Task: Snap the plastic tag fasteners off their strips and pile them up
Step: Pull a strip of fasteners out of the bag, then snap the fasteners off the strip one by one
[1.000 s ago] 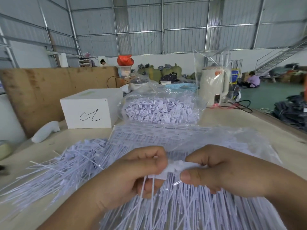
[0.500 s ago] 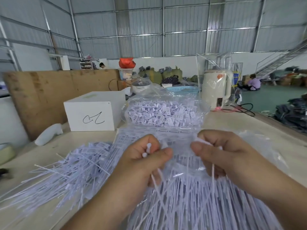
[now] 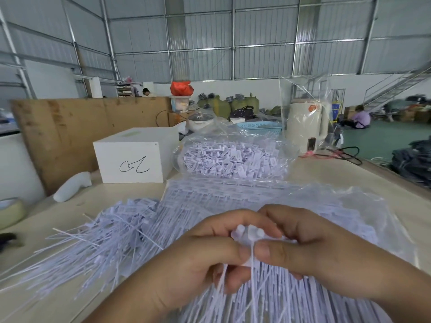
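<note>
Both hands meet over the table's near middle. My left hand (image 3: 200, 259) and my right hand (image 3: 310, 248) pinch the same white strip of tag fasteners (image 3: 250, 234) between thumbs and fingers, thumbs nearly touching. Thin white tails hang down from the strip between the hands. Under the hands lies a wide clear bag of unbroken fastener strips (image 3: 268, 201). A loose pile of snapped-off fasteners (image 3: 100, 236) spreads out on the table to the left.
A clear bag filled with fastener pieces (image 3: 231, 157) stands behind the strips. A white box (image 3: 133, 157) sits at back left, beside a white tool handle (image 3: 72, 186). A bagged kettle (image 3: 305, 127) and black cable (image 3: 345, 155) are at back right. A tape roll (image 3: 10, 210) lies at far left.
The hands, apart half a second ago with separate pieces, have come back together and now pinch one strip between them, lower and nearer to me.
</note>
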Tool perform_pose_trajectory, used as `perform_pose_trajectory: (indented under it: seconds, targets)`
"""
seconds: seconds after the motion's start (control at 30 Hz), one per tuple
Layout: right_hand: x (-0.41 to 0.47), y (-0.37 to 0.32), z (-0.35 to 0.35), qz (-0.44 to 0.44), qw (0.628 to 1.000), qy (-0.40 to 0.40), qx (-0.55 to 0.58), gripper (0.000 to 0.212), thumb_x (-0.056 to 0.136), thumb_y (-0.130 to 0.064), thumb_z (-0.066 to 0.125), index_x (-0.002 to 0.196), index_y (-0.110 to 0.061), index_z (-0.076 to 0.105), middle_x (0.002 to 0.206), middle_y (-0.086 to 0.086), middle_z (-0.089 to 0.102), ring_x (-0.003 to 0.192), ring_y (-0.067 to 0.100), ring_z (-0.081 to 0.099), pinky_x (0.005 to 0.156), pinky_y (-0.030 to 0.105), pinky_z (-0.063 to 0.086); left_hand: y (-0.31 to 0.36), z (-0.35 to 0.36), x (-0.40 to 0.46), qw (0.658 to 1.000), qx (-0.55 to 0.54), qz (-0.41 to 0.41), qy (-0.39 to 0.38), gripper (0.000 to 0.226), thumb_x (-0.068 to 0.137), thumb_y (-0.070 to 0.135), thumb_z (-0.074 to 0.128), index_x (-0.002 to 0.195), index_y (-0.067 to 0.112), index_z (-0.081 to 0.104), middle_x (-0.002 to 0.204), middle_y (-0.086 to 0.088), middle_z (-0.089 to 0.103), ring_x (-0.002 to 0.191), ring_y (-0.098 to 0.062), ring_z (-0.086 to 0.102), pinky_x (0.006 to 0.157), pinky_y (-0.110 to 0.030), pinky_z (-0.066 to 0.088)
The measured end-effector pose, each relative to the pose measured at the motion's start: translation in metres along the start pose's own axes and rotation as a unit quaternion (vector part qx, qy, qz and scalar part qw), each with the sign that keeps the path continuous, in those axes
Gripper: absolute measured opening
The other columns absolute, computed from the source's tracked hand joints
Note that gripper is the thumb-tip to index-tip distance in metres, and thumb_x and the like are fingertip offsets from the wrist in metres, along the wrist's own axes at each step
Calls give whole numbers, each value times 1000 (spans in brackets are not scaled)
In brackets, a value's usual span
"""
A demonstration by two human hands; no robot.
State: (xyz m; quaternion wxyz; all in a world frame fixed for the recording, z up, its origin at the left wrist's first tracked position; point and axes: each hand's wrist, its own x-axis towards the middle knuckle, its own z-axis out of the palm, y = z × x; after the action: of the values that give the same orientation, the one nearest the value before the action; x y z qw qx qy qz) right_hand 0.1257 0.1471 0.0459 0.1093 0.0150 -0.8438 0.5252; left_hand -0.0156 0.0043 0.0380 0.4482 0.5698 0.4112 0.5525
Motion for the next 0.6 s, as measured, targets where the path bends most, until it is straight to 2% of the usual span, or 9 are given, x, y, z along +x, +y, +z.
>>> perform_pose_trajectory:
  seconds: [0.07,0.13,0.17,0.23,0.33,0.43,0.5,0.6]
  targets:
    - [1,1,-1,14,999,-14,-40,39,86,-44,66,96,-7,66,89,26,65,64,10,51,58,15,37,0,0,0,999,33,-3,22,13,78,22,64,90,22,66,55,5,54,46,-3,45,48,-18,35]
    - [1,2,-6,47,996,-27,-77,57,81,-60,63,93,-4,69,80,24,62,64,21,52,61,32,42,-1,-1,0,995,81,-5,60,8,73,27,70,78,25,65,56,-4,47,46,-6,42,49,-19,34]
    - [0,1,-9,60,993,-33,-92,59,79,-63,63,88,-5,69,76,22,61,65,25,53,64,39,43,-1,-2,-1,993,90,-4,72,8,71,27,72,74,25,64,56,-2,46,46,-7,41,49,-19,34]
    - [-2,-1,-15,62,993,-41,-94,50,78,-59,66,74,-9,68,67,18,55,63,21,51,64,35,37,-1,-5,-1,993,82,1,83,10,70,24,72,70,25,62,54,7,46,46,-5,42,48,-17,35]
    - [-4,-3,-17,43,996,-2,-75,41,77,-51,69,57,-19,55,52,-3,39,53,10,42,55,26,32,-1,-7,-2,996,57,-5,69,16,68,20,74,66,26,60,54,8,45,45,-4,42,46,-16,36]
    - [-5,-8,-13,22,996,51,-67,48,74,-53,70,57,-14,48,58,3,27,55,17,29,54,28,22,2,-6,-3,997,65,-3,45,22,67,18,77,59,27,58,51,6,44,43,-5,40,46,-15,34]
    - [-4,-12,-7,14,994,87,-58,51,77,-52,73,57,-12,47,60,7,27,56,22,27,55,29,22,2,-2,0,991,95,18,92,25,64,21,78,54,27,56,47,8,44,41,-6,38,45,-15,33]
    - [1,-16,9,-10,982,179,-67,51,79,-52,64,51,-19,38,51,-9,23,48,11,23,46,19,21,-3,6,6,968,79,69,226,37,57,27,80,50,24,44,46,4,34,41,-11,32,45,-18,29]
